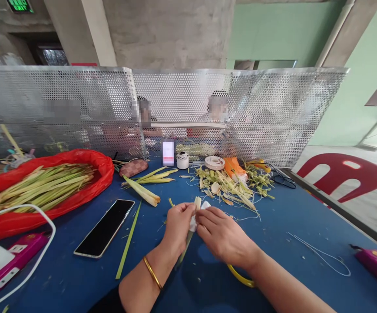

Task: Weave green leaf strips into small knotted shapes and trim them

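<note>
At the middle of the table, my left hand (178, 226) is closed, its thumb and fingers pinching a pale plant stalk (197, 203). The stalk's cut end points away from me, and its green lower part runs down between my wrists. My right hand (219, 232) is closed against it, with a white paper-like piece (193, 225) at the fingers. Whether that piece is fully wrapped around the stalk is hidden by my fingers. Left of my hands lie a single green leaf strip (129, 241) and a thick leafy stalk (142, 190).
A red plastic bag (105, 167) of long leaves and a phone (104, 228) are on the left. Plant scraps (223, 184) lie ahead, near a tape roll (214, 163). A perforated metal screen (182, 95) closes the far edge, with people behind it. White string (322, 256) lies right.
</note>
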Demonstrator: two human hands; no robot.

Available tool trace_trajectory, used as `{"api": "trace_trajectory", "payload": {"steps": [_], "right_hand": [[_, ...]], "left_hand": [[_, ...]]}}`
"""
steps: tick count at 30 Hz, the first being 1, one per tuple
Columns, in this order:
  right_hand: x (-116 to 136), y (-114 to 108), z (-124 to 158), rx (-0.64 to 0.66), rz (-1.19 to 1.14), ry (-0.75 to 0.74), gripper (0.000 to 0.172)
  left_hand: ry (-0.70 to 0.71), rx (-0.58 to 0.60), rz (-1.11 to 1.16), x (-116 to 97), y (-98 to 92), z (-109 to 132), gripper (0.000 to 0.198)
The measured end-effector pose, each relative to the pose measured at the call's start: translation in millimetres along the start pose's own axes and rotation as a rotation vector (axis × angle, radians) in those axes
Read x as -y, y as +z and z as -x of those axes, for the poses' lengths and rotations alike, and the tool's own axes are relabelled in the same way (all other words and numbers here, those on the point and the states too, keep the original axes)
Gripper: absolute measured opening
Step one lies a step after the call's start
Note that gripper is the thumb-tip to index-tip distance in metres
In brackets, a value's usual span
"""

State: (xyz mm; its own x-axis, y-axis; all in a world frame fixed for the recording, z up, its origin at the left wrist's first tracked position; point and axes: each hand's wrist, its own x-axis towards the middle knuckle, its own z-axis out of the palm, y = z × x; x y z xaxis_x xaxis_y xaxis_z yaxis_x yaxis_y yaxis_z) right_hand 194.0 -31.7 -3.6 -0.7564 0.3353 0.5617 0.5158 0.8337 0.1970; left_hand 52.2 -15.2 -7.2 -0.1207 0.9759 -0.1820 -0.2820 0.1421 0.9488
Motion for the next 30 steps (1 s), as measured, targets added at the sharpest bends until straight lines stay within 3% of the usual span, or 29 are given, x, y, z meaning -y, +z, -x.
{"api": "trace_trajectory", "payload": {"steps": [2,5,7,9,12,17,22,30], "right_hand": [[2,-3,1,-0.043,-0.125,0.084,0.015],[2,-6,2,-0.321,-0.198,0.446,0.011],[2,-5,3,-0.445,-0.115,0.590,0.009],[2,-1,3,-0.400,-0.010,0.506,0.009],[2,8,3,-0.220,0.074,0.291,0.015],[1,13,4,-0.106,0.105,0.177,0.019],[7,8,0,0.013,0.140,-0.082,0.021],[22,22,0,0.148,-0.048,-0.217,0.027]], "left_hand": [[0.028,0.013,-0.059,2,0.6,1,0.024],[-0.010,0.015,-0.100,2,4.4,6,0.021],[-0.056,0.037,-0.127,2,6.8,9,0.020],[-0.054,0.080,-0.181,3,7.9,10,0.018],[-0.022,0.124,-0.199,6,7.3,8,0.010],[-0.161,0.061,0.077,2,4.5,4,0.010],[-0.192,0.027,0.161,-3,0.0,-1,0.012],[-0.253,-0.008,0.208,-18,-1.6,3,0.008]]}}
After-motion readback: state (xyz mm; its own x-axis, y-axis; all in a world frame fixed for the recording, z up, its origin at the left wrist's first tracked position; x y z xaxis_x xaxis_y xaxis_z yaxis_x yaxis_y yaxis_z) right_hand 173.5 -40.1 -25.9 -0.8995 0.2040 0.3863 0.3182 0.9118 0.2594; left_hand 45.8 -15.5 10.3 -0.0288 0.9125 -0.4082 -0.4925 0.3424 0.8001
